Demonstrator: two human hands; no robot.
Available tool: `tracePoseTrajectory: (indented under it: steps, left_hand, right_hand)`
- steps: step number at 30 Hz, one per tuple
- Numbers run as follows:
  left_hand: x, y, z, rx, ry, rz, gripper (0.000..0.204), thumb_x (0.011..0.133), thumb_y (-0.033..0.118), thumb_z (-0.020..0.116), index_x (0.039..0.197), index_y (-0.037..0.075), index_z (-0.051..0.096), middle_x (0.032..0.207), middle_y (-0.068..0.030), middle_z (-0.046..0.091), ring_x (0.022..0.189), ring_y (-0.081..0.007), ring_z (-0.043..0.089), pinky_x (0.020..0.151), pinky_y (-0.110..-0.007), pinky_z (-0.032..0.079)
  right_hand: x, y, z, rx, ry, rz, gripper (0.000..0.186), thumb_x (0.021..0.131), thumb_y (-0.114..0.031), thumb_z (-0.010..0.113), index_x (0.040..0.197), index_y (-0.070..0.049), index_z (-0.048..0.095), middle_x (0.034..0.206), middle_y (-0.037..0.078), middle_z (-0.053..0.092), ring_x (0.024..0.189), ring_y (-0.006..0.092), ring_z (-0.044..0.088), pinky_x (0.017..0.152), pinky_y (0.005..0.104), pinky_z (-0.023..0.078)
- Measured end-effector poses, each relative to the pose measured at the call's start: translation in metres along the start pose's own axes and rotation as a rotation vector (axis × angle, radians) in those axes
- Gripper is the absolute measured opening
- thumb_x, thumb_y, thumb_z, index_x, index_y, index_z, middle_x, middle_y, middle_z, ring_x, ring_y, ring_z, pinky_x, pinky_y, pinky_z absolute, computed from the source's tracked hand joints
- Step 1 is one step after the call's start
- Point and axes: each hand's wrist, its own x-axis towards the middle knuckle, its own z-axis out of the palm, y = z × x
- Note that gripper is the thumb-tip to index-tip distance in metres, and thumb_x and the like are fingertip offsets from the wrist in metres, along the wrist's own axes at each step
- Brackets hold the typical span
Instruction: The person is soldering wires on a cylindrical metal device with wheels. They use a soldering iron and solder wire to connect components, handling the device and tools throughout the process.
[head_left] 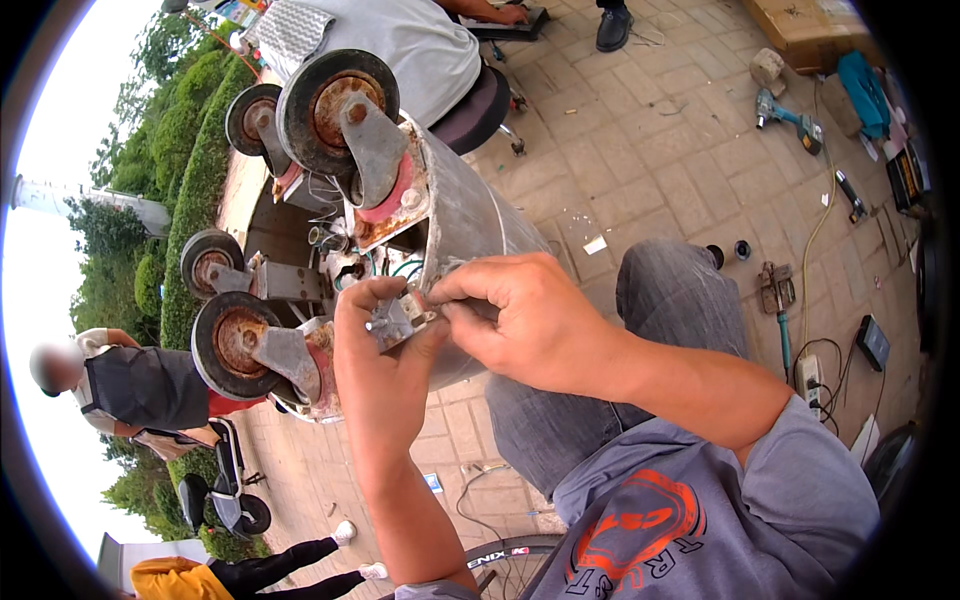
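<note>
My left hand [378, 375] grips a small pale metal bracket [398, 320] with a bolt on it between thumb and fingers. My right hand [515, 315] pinches at the bracket's right end; what is between those fingertips is too small to make out. Both hands are at the edge of an upturned, weathered grey metal machine body [470, 210], with cavities holding wires and fittings [350, 260]. Rusty-hubbed caster wheels on red mounts surround them: a large one above [338, 112], another at lower left [237, 340], smaller ones behind [208, 268].
People are nearby: one on a stool [380, 60], one at left [140, 385], one in yellow below [170, 578]. Right, on the paving, lie a cordless tool [805, 130], a wrench [775, 288], a power strip [810, 385] and a box [810, 30]. A scooter [225, 480] stands left.
</note>
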Motion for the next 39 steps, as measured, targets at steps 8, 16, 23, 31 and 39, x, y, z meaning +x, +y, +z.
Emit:
tracePoseTrajectory:
  steps: [8, 16, 23, 31, 39]
  left_hand:
    - [0.0, -0.001, 0.0, -0.012, -0.003, -0.006, 0.042, 0.077, -0.002, 0.075, 0.113, 0.0, 0.054, 0.108, -0.0062, 0.057, 0.096, -0.0135, 0.055, 0.08, -0.028, 0.05]
    - [0.0, -0.003, -0.001, -0.006, 0.006, 0.018, 0.043, 0.076, -0.002, 0.076, 0.113, 0.001, 0.054, 0.108, -0.0059, 0.057, 0.096, -0.0138, 0.055, 0.079, -0.029, 0.05]
    - [0.001, -0.003, -0.001, 0.016, -0.003, 0.016, 0.044, 0.076, -0.002, 0.076, 0.114, 0.001, 0.054, 0.109, -0.0058, 0.056, 0.096, -0.014, 0.054, 0.079, -0.028, 0.049]
    - [0.001, -0.007, -0.002, -0.036, -0.013, 0.002, 0.044, 0.076, -0.002, 0.076, 0.114, 0.001, 0.054, 0.108, -0.0049, 0.056, 0.095, -0.0129, 0.054, 0.078, -0.028, 0.05]
    - [0.001, -0.005, -0.002, -0.042, -0.018, -0.022, 0.043, 0.076, -0.003, 0.075, 0.114, 0.002, 0.054, 0.109, -0.0049, 0.056, 0.094, -0.0122, 0.055, 0.076, -0.027, 0.05]
  right_hand:
    - [0.001, 0.001, -0.001, -0.012, -0.013, -0.016, 0.015, 0.081, -0.004, 0.062, 0.091, 0.004, 0.068, 0.078, 0.023, 0.065, 0.071, 0.0395, 0.064, 0.064, 0.0431, 0.05]
    - [0.0, -0.001, 0.0, -0.007, 0.004, 0.002, 0.015, 0.08, -0.005, 0.063, 0.091, 0.004, 0.068, 0.079, 0.023, 0.065, 0.073, 0.0405, 0.063, 0.065, 0.0435, 0.05]
    - [0.002, 0.001, 0.0, -0.028, -0.004, -0.038, 0.015, 0.08, -0.004, 0.062, 0.091, 0.004, 0.068, 0.079, 0.023, 0.065, 0.073, 0.0405, 0.064, 0.064, 0.0436, 0.05]
    - [0.003, -0.001, -0.003, -0.016, -0.02, -0.026, 0.016, 0.08, -0.006, 0.062, 0.091, 0.004, 0.068, 0.077, 0.022, 0.065, 0.073, 0.0403, 0.064, 0.065, 0.044, 0.05]
    - [0.007, 0.006, -0.008, -0.015, -0.12, -0.047, 0.018, 0.079, -0.006, 0.062, 0.092, 0.005, 0.068, 0.079, 0.023, 0.066, 0.075, 0.04, 0.065, 0.066, 0.0432, 0.051]
